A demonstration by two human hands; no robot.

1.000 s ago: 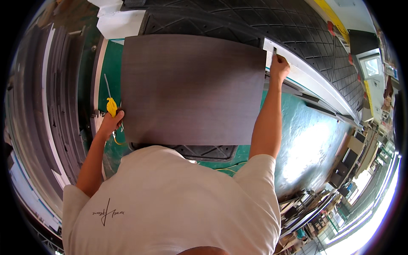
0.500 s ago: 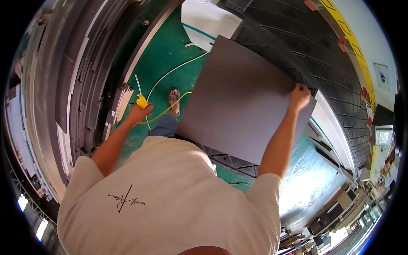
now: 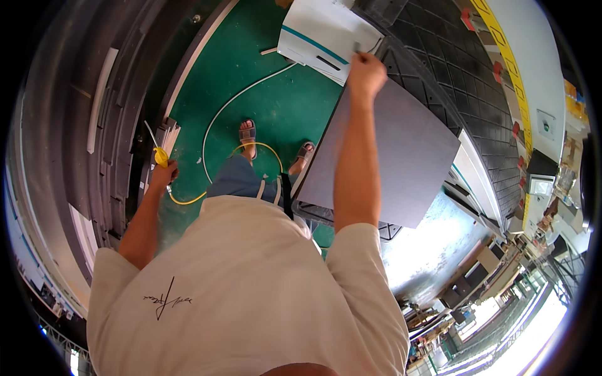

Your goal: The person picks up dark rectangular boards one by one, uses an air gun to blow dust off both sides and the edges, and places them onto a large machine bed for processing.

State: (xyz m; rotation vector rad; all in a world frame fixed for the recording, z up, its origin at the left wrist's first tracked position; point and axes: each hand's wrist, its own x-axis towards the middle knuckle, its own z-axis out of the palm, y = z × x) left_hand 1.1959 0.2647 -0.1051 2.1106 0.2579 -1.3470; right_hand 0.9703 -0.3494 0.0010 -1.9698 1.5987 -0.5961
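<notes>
My left hand point(image 3: 165, 175) is closed round a yellow air blow gun point(image 3: 161, 156), its thin nozzle directed away from me. A yellow hose point(image 3: 183, 202) runs from the gun towards my legs. A dark grey rectangular panel point(image 3: 401, 150) lies flat on a black frame to my right. Over the panel's far left corner is my right hand point(image 3: 367, 78), fingers drawn together and slightly blurred. A small greyish smear shows at its fingertips; I cannot make out what it is. The panel's far corner is hidden behind this hand.
A white machine housing point(image 3: 326, 31) with a teal stripe stands beyond the panel, beside a black ribbed machine bed point(image 3: 458, 81). Stacked dark boards point(image 3: 106, 144) line the left. A pale hose point(image 3: 213, 119) curves over the green floor point(image 3: 276, 81).
My right hand has gone from the panel's right edge to its far left corner. The blow gun in my left hand has shifted left, and the view has turned, showing both feet.
</notes>
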